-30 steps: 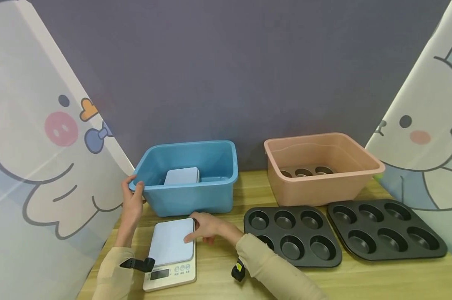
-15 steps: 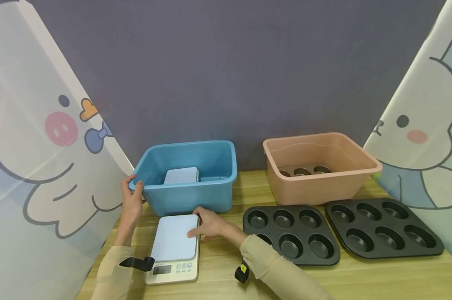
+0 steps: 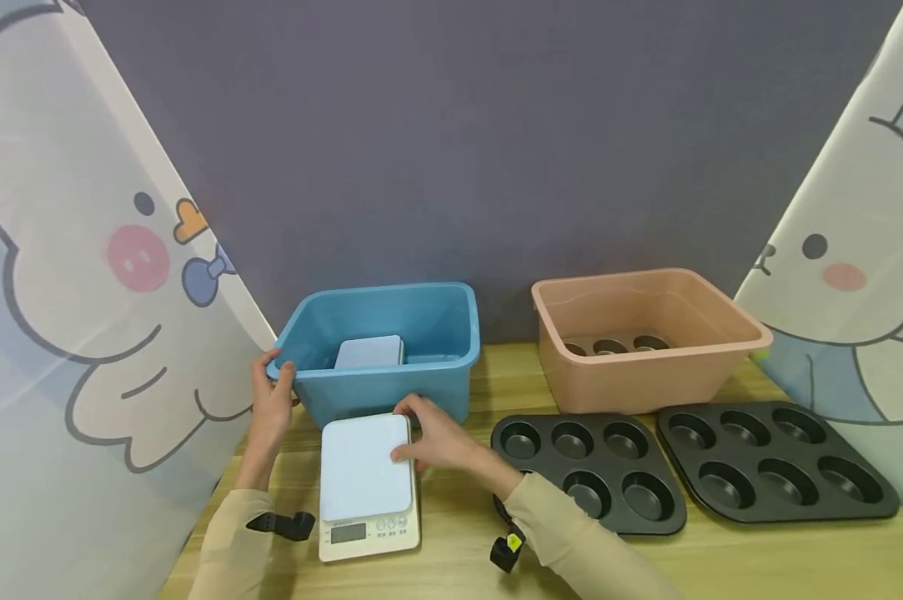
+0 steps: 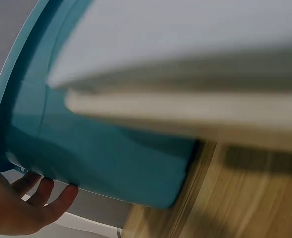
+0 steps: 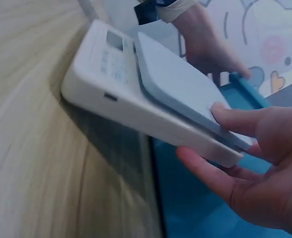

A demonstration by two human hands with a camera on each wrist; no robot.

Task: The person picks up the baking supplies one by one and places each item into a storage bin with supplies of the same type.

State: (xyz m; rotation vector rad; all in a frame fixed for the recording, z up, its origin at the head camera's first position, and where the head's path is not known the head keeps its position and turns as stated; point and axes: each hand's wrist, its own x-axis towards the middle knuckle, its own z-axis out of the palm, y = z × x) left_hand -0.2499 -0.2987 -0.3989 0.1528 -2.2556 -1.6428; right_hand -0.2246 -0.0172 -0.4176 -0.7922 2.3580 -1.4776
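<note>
My right hand (image 3: 439, 437) grips a white kitchen scale (image 3: 367, 467) by its right edge, thumb on the weighing plate and fingers underneath. In the right wrist view the scale (image 5: 175, 94) is tilted, its far side raised off the table and its display end low by the wood. With my left hand (image 3: 273, 408) I hold the front left corner of a blue basin (image 3: 391, 392), thumb over the rim and fingers against the outside. A second scale (image 3: 370, 352) lies inside that basin. The left wrist view shows the fingers (image 4: 61, 203) against the basin wall.
A pink basin (image 3: 646, 379) stands to the right with a muffin tin (image 3: 609, 343) inside. Two dark muffin tins (image 3: 588, 471) (image 3: 777, 462) lie side by side in front of it on the wooden table (image 3: 459, 533). A grey panel (image 3: 496, 150) rises behind.
The held scale has moved right and up towards the blue basin, its far edge now overlapping the basin's front in the head view. The left hand keeps its hold on the rim.
</note>
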